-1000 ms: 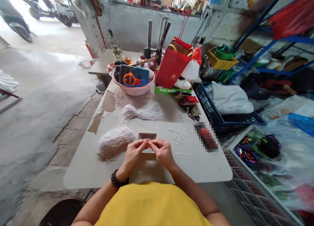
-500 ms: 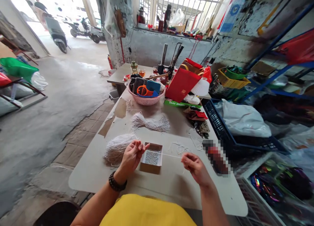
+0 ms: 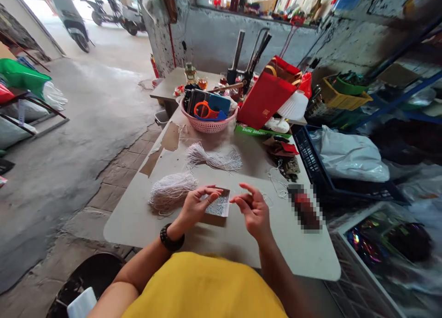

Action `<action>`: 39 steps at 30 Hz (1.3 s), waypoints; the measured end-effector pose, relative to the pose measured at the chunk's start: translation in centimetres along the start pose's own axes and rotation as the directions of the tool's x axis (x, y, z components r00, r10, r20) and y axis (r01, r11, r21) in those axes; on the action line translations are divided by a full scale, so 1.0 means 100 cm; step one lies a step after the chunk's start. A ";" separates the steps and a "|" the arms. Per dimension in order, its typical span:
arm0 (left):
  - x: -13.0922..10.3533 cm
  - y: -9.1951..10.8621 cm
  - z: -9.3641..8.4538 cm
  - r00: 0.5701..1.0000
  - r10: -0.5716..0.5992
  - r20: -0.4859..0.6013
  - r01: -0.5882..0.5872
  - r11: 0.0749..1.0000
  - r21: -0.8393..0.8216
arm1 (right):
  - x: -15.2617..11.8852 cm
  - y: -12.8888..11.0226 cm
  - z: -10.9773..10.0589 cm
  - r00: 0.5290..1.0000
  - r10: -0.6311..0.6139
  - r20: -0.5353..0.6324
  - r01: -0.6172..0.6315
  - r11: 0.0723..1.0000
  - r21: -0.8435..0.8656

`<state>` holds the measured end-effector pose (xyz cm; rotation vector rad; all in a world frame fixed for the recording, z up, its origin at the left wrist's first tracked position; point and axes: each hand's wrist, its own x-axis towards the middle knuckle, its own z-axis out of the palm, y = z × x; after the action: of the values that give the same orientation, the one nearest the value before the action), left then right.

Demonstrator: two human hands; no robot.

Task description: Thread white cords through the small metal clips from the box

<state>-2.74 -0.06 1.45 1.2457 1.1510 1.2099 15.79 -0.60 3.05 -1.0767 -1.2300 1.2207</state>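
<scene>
My left hand is over the left part of a small cardboard box, thumb and fingers brought near each other; what they hold, if anything, is too small to make out. Inside the box lie many small silvery pieces. Just right of the box is my right hand, its index finger raised and bent, the thumb close to the other fingers. No cord shows clearly between the hands. A bundle of white cords lies left of my left hand, and a second bundle lies beyond the box.
A pink basket of tools and a red paper bag stand at the back of the table. Loose white cord and a pixelated object lie at the right. Dark blue crates stand beyond the right edge.
My hands have come closer together, the right one moving left towards the box. The cord stretched between them no longer shows clearly. The camera view has tilted down.
</scene>
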 end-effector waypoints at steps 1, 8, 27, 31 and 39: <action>0.000 0.003 0.000 1.000 -0.024 0.003 0.024 0.999 -0.044 | 0.000 -0.001 0.006 1.000 -0.018 -0.005 0.018 0.999 -0.036; -0.002 0.011 0.004 0.993 -0.117 -0.031 0.106 0.966 -0.234 | 0.003 -0.005 0.023 0.998 -0.057 0.006 0.057 0.979 -0.195; -0.005 0.014 0.005 0.996 -0.042 -0.080 0.027 0.983 -0.184 | 0.000 -0.026 0.027 0.969 -0.218 0.118 0.247 0.823 -0.511; -0.006 0.014 0.004 0.997 -0.035 -0.070 0.023 0.985 -0.171 | 0.000 -0.028 0.027 0.965 -0.222 0.139 0.262 0.821 -0.508; -0.006 0.012 0.004 1.000 0.010 -0.023 -0.013 0.992 -0.129 | 0.001 -0.028 0.022 0.951 -0.237 0.199 0.307 0.804 -0.509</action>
<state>-2.43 -0.71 2.63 1.1451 1.0652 1.2892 13.74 -0.83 5.97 -1.1726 -1.8265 0.7389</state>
